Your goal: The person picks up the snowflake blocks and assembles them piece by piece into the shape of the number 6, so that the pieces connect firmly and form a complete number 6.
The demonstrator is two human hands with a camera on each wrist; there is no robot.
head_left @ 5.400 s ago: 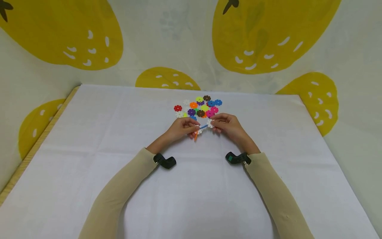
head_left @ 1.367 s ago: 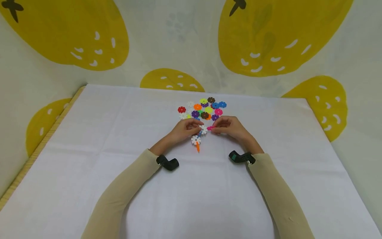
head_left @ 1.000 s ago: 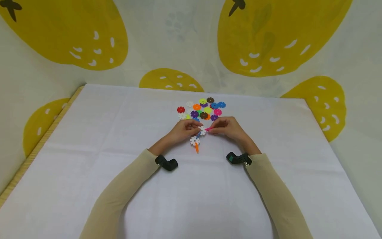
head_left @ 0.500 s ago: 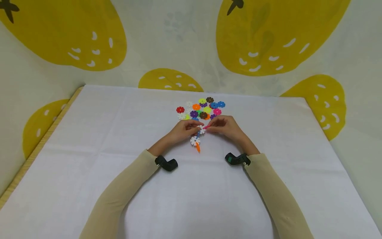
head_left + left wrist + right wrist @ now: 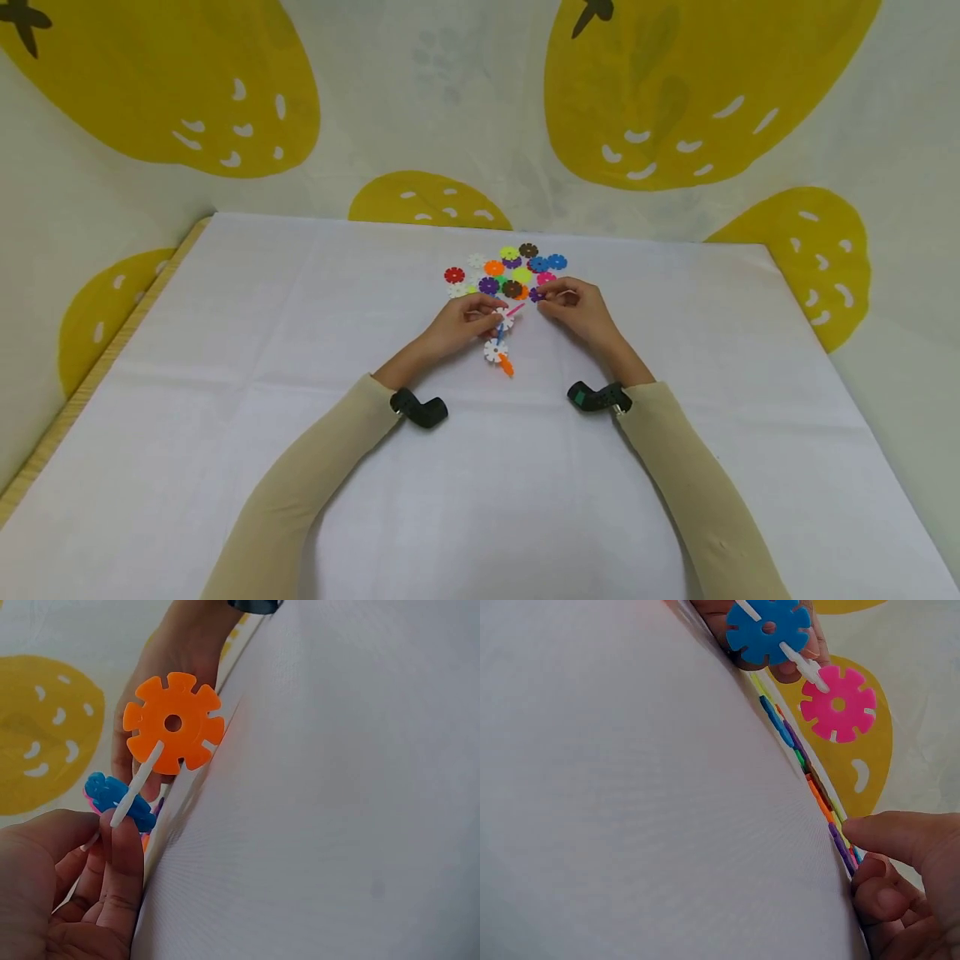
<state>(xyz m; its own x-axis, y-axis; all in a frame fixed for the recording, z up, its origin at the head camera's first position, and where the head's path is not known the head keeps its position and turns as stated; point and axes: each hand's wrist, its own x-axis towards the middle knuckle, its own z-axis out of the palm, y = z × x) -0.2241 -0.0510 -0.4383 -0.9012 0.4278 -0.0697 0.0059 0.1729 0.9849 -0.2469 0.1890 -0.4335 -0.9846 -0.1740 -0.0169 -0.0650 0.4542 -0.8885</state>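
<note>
Where our left hand (image 5: 457, 325) pinches, thumb and fingers press together on the upper white disc (image 5: 507, 322), and from it the chain (image 5: 500, 334) is held in the air above the bench (image 5: 70, 408). Slotted into that disc are a pink disc (image 5: 855, 703) on one side and a blue disc (image 5: 112, 794) on another; beyond the blue comes the lower white disc (image 5: 490, 347), then an orange disc (image 5: 193, 722) at the far end. We judge each piece to be thin, stiff, light plastic, smooth enough to slide a little between fingertips and springy rather than brittle. Only notches seem to bind the joints, so a sideways twist could pop one loose; our best hold is on the flat faces near the slot being worked, not out at the orange end. Our right hand (image 5: 583, 312) holds nothing that we can see, its thumb and fingers slightly apart beside a purple disc (image 5: 536, 294); whether they touch it we cannot tell. Further out, more loose discs (image 5: 489, 286) lie in a cluster, some overlapping, on the bench's white cloth (image 5: 480, 483).
</note>
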